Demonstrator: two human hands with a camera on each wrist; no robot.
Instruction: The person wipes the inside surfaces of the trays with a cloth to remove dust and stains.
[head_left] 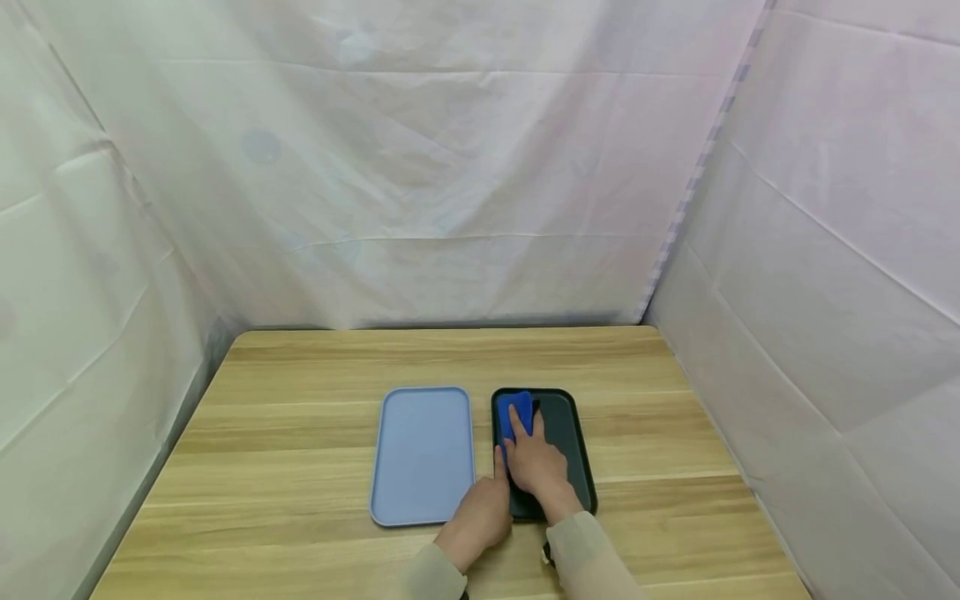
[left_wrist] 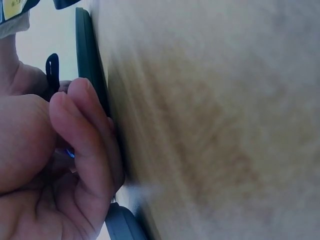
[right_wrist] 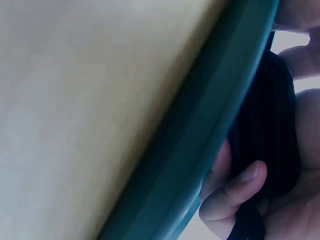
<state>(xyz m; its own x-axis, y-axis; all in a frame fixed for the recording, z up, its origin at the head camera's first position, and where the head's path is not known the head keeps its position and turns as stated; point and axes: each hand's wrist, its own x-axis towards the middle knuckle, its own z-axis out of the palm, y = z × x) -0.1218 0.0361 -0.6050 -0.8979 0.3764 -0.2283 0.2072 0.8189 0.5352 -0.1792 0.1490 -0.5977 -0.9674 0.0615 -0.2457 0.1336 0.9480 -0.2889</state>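
A dark green tray [head_left: 557, 442] lies on the wooden table. A folded blue cloth [head_left: 517, 405] lies along its left side. My right hand [head_left: 536, 462] holds the cloth against the tray, two fingers spread forward over it. A small black piece shows by one fingertip. In the right wrist view, a curled finger [right_wrist: 245, 182] overlaps a dark, rounded bundle beneath the palm. My left hand [head_left: 483, 504] grips the tray's near left edge, one finger pointing forward along it. The left wrist view shows its other fingers [left_wrist: 90, 145] curled close beside the tray's rim [left_wrist: 91, 55].
A light blue tray [head_left: 422, 454] lies to the left, a narrow gap from the green one and right beside my left hand. The wooden table [head_left: 285, 467] extends around both trays. White sheets [head_left: 450, 167] hang behind and at both sides.
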